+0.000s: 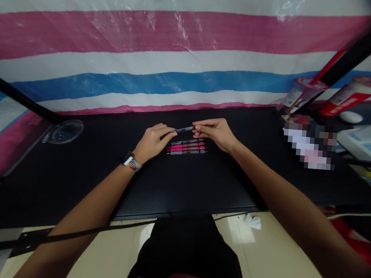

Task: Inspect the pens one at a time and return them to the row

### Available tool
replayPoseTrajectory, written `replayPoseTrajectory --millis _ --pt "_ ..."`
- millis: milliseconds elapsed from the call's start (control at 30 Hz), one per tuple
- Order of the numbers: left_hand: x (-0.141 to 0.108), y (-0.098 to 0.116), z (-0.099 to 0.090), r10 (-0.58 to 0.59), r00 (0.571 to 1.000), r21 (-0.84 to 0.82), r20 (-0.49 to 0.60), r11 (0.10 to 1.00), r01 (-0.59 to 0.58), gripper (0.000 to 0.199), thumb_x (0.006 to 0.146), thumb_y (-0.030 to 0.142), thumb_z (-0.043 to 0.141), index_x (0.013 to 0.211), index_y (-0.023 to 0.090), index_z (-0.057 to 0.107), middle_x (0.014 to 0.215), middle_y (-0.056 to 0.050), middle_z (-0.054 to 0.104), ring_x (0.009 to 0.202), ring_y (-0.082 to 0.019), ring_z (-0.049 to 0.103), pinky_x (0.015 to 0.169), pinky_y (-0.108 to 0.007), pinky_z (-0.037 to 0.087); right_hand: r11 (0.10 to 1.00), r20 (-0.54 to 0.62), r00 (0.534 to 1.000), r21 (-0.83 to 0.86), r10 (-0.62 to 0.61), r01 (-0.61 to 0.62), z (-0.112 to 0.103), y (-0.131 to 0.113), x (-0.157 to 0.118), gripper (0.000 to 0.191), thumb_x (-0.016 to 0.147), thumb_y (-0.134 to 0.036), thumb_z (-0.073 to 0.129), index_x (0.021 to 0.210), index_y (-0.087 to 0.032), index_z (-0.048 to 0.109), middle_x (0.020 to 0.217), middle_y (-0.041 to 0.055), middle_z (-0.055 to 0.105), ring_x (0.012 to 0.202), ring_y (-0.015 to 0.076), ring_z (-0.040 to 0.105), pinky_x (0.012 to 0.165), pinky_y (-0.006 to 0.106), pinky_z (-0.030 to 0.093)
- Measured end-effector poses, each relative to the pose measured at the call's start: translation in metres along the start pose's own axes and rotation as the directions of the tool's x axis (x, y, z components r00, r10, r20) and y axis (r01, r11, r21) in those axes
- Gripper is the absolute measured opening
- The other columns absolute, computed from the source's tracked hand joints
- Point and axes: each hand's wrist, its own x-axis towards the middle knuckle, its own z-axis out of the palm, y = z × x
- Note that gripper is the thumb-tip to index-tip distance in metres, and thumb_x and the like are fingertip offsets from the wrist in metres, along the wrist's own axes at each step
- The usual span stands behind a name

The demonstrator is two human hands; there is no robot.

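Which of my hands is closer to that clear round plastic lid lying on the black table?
Left. The left hand sits right of the clear round plastic lid, pinching a slim dark pen; the right hand holds the pen's other end, farther away.

Matt black table point(201, 187), glossy woven plastic sheet point(148, 46) — crinkled, glossy plastic pens point(186, 147), clear plastic lid point(64, 131)

No text, brand or number can be read anywhere. The two red-and-white cylindrical containers point(346, 97), far off to the right of the right hand point(214, 132), carry pale labels, but their print is too small and blurred to make out. The white box with blue patches point(366, 142) beyond that hand shows marks that stay illegible too.
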Motion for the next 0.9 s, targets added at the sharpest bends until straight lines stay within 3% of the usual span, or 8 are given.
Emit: replayPoseTrajectory --millis 133,300,400,500,600,667,800,900 --pt "0.001 -0.002 0.0 -0.101 0.994 -0.121 0.041 0.987 0.105 0.037 0.116 0.042 0.061 0.101 0.023 0.088 0.085 -0.005 0.08 0.076 -0.019 0.071 0.077 -0.034 0.056 0.998 0.032 0.999 -0.048 -0.04 0.042 -0.004 0.002 0.002 0.039 0.076 -0.045 0.106 0.106 -0.022 0.094 0.095 0.0089 0.089 0.086 0.0247 0.086 0.097 0.048 0.074" --pt "0.002 -0.013 0.003 -0.283 0.958 -0.305 -0.049 0.917 0.256 0.031 0.1 0.039 0.082 0.129 0.027 0.085 0.088 -0.001 0.078 0.077 -0.018 0.069 0.077 -0.031 0.054 0.998 -0.01 0.999 -0.05 -0.047 0.046 -0.012 0.007 0.008 0.042 0.076 -0.048 0.105 0.105 -0.02 0.092 0.095 0.0094 0.088 0.086 0.0241 0.085 0.1 0.049 0.073" --pt "0.003 -0.018 0.004 -0.329 0.943 -0.359 -0.044 0.886 0.292 0.019 0.102 0.041 0.078 0.105 0.023 0.086 0.086 -0.003 0.079 0.081 -0.019 0.073 0.081 -0.033 0.056 0.999 -0.031 0.999 -0.025 -0.024 0.023 -0.016 0.009 0.01 0.046 0.076 -0.05 0.105 0.107 -0.019 0.091 0.099 0.0104 0.088 0.088 0.0241 0.085 0.1 0.048 0.073" --pt "0.004 -0.018 0.004 -0.354 0.935 -0.331 -0.015 0.884 0.329 0.044 0.111 0.047 0.065 0.078 0.022 0.079 0.081 -0.004 0.08 0.08 -0.019 0.075 0.086 -0.035 0.057 1.0 -0.016 1.0 -0.002 -0.004 0.004 -0.017 0.01 0.01 0.048 0.074 -0.049 0.106 0.107 -0.019 0.091 0.1 0.0105 0.088 0.089 0.0246 0.086 0.101 0.047 0.073" --pt "0.004 -0.019 0.005 -0.362 0.931 -0.392 -0.052 0.865 0.314 0.019 0.102 0.042 0.079 0.098 0.024 0.082 0.082 -0.002 0.079 0.08 -0.019 0.075 0.084 -0.034 0.058 1.0 -0.029 1.0 0.018 -0.008 0.009 -0.017 0.011 0.01 0.047 0.072 -0.048 0.108 0.105 -0.019 0.091 0.099 0.0097 0.088 0.09 0.0242 0.086 0.102 0.046 0.073" --pt "0.003 -0.019 0.006 -0.368 0.928 -0.437 -0.068 0.847 0.303 0.02 0.095 0.038 0.087 0.108 0.024 0.081 0.086 -0.002 0.08 0.082 -0.019 0.076 0.083 -0.033 0.059 0.999 -0.043 0.999 0.029 -0.011 0.012 -0.018 0.011 0.011 0.047 0.072 -0.049 0.108 0.105 -0.02 0.091 0.098 0.0093 0.088 0.089 0.0239 0.085 0.102 0.046 0.073" --pt "0.004 -0.021 0.006 -0.382 0.923 -0.396 -0.048 0.856 0.334 0.031 0.108 0.045 0.071 0.088 0.022 0.078 0.081 -0.004 0.08 0.081 -0.019 0.077 0.088 -0.035 0.061 0.999 -0.043 0.999 0.044 -0.006 0.007 -0.017 0.011 0.011 0.047 0.072 -0.048 0.108 0.105 -0.019 0.091 0.097 0.0097 0.088 0.09 0.0242 0.085 0.102 0.047 0.074" --pt "0.004 -0.023 0.007 -0.391 0.917 -0.448 -0.075 0.835 0.319 0.015 0.1 0.038 0.081 0.102 0.023 0.077 0.085 -0.002 0.081 0.083 -0.018 0.078 0.087 -0.034 0.062 0.999 -0.05 0.999 0.045 -0.003 0.006 -0.017 0.01 0.01 0.044 0.073 -0.046 0.107 0.104 -0.019 0.091 0.097 0.0097 0.087 0.091 0.0246 0.084 0.102 0.047 0.073"
